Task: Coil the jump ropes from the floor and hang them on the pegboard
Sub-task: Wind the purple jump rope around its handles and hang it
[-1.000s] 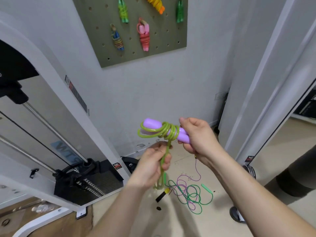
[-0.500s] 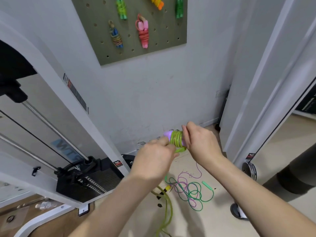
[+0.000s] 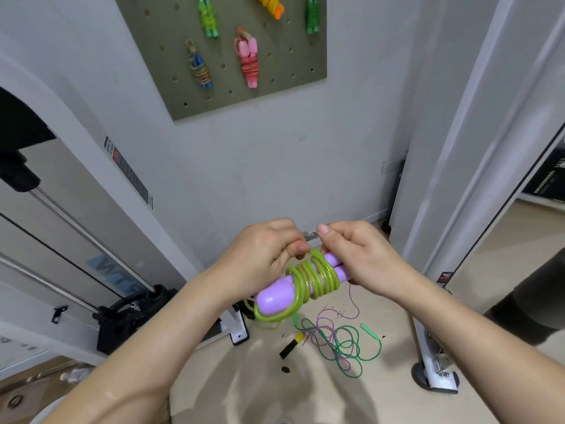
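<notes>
A jump rope with purple handles (image 3: 275,296) is held at chest height, its yellow-green cord (image 3: 312,278) wound several times round both handles. My right hand (image 3: 360,258) grips the far end of the handles. My left hand (image 3: 263,255) pinches the cord at the top of the coil. On the floor below lie tangled green and purple ropes (image 3: 339,341). The olive pegboard (image 3: 293,87) on the wall carries several coiled ropes, among them a pink one (image 3: 249,61) and a blue one (image 3: 200,68).
A white cable gym machine (image 3: 76,166) with a black weight stack (image 3: 131,313) fills the left side. A white frame post (image 3: 458,148) and its wheeled foot (image 3: 434,374) stand on the right. A black and yellow handle (image 3: 292,344) lies on the beige floor.
More turns of cord now sit on the purple handles and the hanging loose end is gone from the floor. Both hands dropped lower and closer together, and the handles now point toward me.
</notes>
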The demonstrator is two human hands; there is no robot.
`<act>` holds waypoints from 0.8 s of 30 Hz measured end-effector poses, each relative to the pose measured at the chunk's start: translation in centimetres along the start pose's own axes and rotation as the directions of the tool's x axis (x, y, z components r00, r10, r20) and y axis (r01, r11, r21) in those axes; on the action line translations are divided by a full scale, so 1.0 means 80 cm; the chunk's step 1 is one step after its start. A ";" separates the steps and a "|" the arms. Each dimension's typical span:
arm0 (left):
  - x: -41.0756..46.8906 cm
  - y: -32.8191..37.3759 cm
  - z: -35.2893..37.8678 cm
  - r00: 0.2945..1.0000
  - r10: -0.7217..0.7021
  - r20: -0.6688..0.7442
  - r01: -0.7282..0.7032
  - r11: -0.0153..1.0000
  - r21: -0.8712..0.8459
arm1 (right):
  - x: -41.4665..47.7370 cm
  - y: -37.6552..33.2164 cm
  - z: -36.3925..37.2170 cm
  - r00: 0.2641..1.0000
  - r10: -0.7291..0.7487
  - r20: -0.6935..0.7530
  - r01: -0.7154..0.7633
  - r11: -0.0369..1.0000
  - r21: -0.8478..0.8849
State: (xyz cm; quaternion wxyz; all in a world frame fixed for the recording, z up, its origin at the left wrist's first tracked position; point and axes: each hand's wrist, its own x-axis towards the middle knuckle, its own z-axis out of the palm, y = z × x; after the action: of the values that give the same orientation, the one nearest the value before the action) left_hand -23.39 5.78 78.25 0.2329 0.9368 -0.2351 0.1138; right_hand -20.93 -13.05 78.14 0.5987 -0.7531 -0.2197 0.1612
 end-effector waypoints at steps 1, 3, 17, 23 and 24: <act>0.001 0.005 0.000 0.999 -0.044 0.007 0.044 0.998 -0.051 | 0.000 -0.006 -0.004 1.000 -0.019 0.007 0.019 1.000 -0.019; 0.001 0.013 -0.001 0.978 -0.183 0.100 0.204 0.937 -0.282 | -0.001 -0.013 -0.009 0.998 -0.041 0.042 0.043 0.998 -0.041; -0.013 -0.005 0.048 0.796 -0.408 0.448 0.585 0.327 -0.742 | 0.000 -0.031 0.009 0.997 0.038 0.068 -0.061 0.924 0.377; -0.040 0.050 0.101 0.707 -0.664 0.241 0.501 0.231 -0.834 | 0.044 0.007 -0.007 0.846 0.026 -0.533 0.019 0.997 0.077; -0.048 0.055 0.102 0.734 -0.654 0.183 0.523 0.373 -0.767 | 0.047 0.017 -0.010 0.824 -0.040 -0.565 0.014 0.999 -0.049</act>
State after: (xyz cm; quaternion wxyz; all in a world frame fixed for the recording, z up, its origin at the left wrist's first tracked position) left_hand -28.01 -0.17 71.64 0.6550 0.7475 0.1085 -0.0196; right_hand -17.12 -11.96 77.09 0.6230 -0.7765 -0.0465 -0.0825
